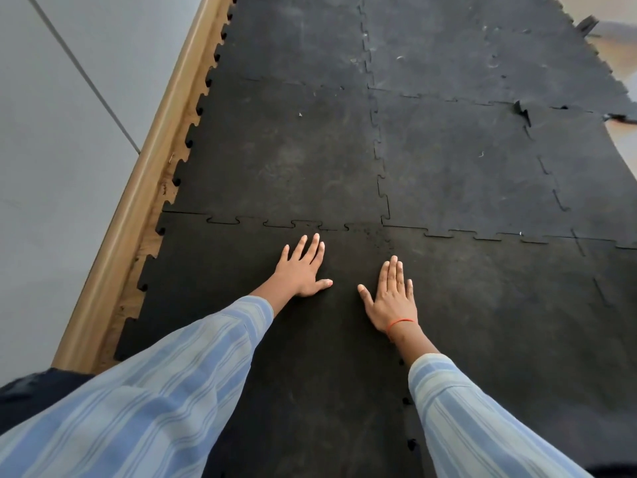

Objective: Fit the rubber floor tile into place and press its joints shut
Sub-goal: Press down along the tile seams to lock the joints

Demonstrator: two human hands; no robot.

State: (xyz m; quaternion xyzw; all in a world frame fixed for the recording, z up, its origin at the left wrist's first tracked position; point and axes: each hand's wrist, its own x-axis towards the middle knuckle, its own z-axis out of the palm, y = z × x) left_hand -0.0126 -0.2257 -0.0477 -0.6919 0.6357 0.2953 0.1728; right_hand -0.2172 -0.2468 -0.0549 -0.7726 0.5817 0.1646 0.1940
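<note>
Two striped blue sleeves (165, 401) fill the bottom of the view, forearms reaching forward. Left hand (300, 267) lies flat, palm down, fingers spread and apart, holding nothing, on the near rubber floor tile (241, 305). Fingertips sit just short of the far jigsaw joint (275, 223), not on it. Right hand (391, 298) also flat, palm down, fingers mostly side by side, thumb out, empty, on the same dark rubber near the tile's right edge. Orange thread band (400, 322) on the right wrist. The hands are near each other, not touching.

The tile is on the floor in the near left spot, its far edge locked into the next tile (282, 150). The joint there still shows thin open gaps around several tabs. A row of notches (406, 401) beside the right sleeve marks the seam to the tile on the right; partly hidden by the arm, can't tell if shut.

Left of the tiles: a strip of wood-look floor (151, 243) showing through the cut tabs, a tan skirting board (144, 188), then a grey wall (51, 132). More black tiles run away ahead. At far right a raised, unseated corner (522, 112) sticks up. Bare pale floor (620, 56) at the top right.
</note>
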